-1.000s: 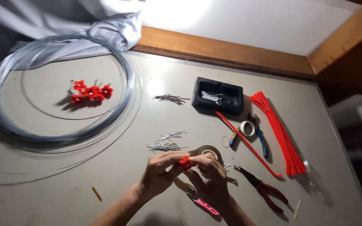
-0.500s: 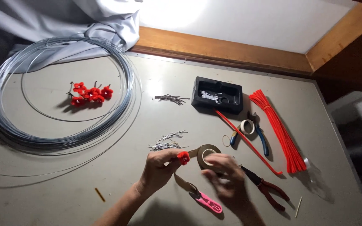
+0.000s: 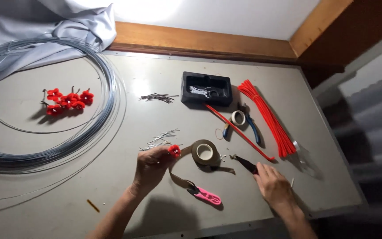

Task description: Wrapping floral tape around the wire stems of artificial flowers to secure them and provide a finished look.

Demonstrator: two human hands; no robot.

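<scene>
Nearest to us, our left hand (image 3: 150, 170) is curled closed, pinching a small red flower (image 3: 174, 151) between thumb and fingertips and holding it up just above the grey table (image 3: 111, 208). Our right hand (image 3: 274, 185) lies low and loosely bent over the pliers (image 3: 245, 163); the fingers cover the handles, so we cannot tell whether they truly grip them — only the dark nose pokes out toward the tape. Between the two hands lies a pink-handled cutter (image 3: 208, 195), and a brown strip runs from it up to the roll of brown tape (image 3: 204, 152), which sits just beside the flower. A small yellow stick (image 3: 93, 205) lies alone near the front edge. Beyond the left hand we see a scatter of short wire pieces (image 3: 160, 139); further right, a smaller tape roll (image 3: 238, 117) rests on blue-handled pliers (image 3: 252, 127), crossed by a long red stem (image 3: 239, 132). Further back stand a black tray (image 3: 206, 89), a second bunch of wire bits (image 3: 158, 97) and a bundle of red pipe cleaners (image 3: 266, 116). Far left, a big coil of wire (image 3: 74, 141) rings a cluster of finished red flowers (image 3: 66, 101) — with grey cloth (image 3: 45, 26) behind it.
</scene>
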